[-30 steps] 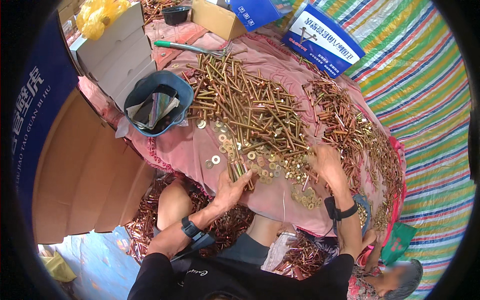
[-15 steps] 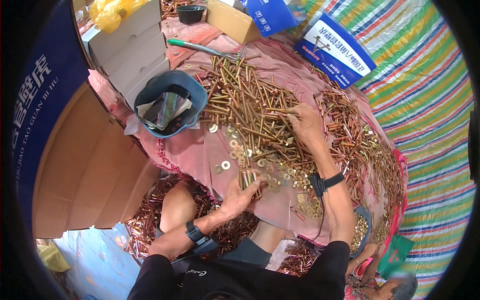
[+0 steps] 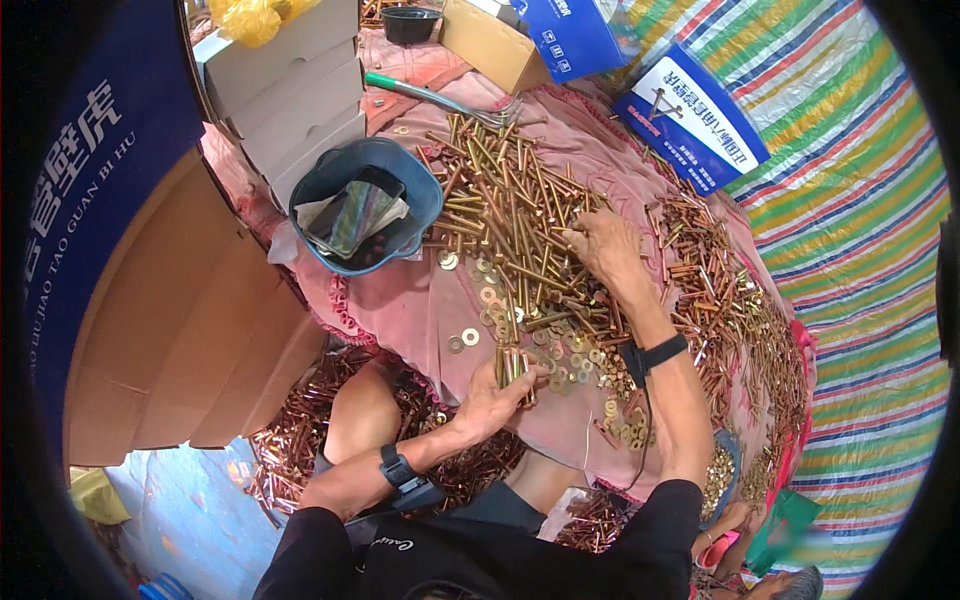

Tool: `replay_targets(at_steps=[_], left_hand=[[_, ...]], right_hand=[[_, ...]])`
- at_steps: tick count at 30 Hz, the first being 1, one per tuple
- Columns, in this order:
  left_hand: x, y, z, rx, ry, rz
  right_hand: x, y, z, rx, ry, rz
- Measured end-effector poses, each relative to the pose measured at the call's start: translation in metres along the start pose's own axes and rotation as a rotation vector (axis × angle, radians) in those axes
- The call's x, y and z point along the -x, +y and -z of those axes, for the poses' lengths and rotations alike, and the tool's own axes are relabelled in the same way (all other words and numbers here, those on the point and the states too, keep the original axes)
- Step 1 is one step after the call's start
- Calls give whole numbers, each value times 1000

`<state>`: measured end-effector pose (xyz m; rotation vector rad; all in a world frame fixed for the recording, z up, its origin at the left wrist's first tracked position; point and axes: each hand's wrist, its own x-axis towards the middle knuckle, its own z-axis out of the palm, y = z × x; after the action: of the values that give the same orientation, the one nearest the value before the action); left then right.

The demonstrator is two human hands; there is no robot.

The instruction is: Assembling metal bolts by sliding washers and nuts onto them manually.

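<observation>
Left hand [image 3: 490, 402] curled round bolts [image 3: 513, 364], right hand [image 3: 608, 245] bent over bolt pile [image 3: 515, 205], grip unclear; washers [image 3: 570, 364] between hands, tub [image 3: 425, 195] beyond left.

Head Camera: Mounting and Field of View

The camera is the left unit of a head-worn fisheye pair. It looks steeply down and forward over the wearer's shirt [image 3: 520, 565], which occupies the near edge. Both forearms [image 3: 350, 483] enter from the near side; the left hand [image 3: 490, 398] and right hand [image 3: 608, 245] lie around mid-field. Range is close: shirt, hands and bolts [image 3: 510, 195] fit within one view. The far limit crops a blue box [image 3: 580, 45]. To the left, a carton [image 3: 170, 340] appears large; to the right, a striped sheet [image 3: 860, 300] spans the side. Straight edges bow toward the rim; black corners bound the field.
</observation>
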<state>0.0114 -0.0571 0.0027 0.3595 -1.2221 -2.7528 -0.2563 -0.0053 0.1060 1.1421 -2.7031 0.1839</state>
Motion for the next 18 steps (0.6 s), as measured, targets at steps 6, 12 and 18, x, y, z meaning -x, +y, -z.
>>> replay_targets(at_steps=[6, 12, 18], left_hand=[[0, 2, 4, -45, -24, 69], [-1, 3, 5, -60, -60, 79], [-5, -2, 8, -51, -27, 129]], right_hand=[[-36, -39, -4, 301, -568, -115], [-61, -45, -13, 354, -747, -176], [-60, -37, 5, 391, -790, -128]])
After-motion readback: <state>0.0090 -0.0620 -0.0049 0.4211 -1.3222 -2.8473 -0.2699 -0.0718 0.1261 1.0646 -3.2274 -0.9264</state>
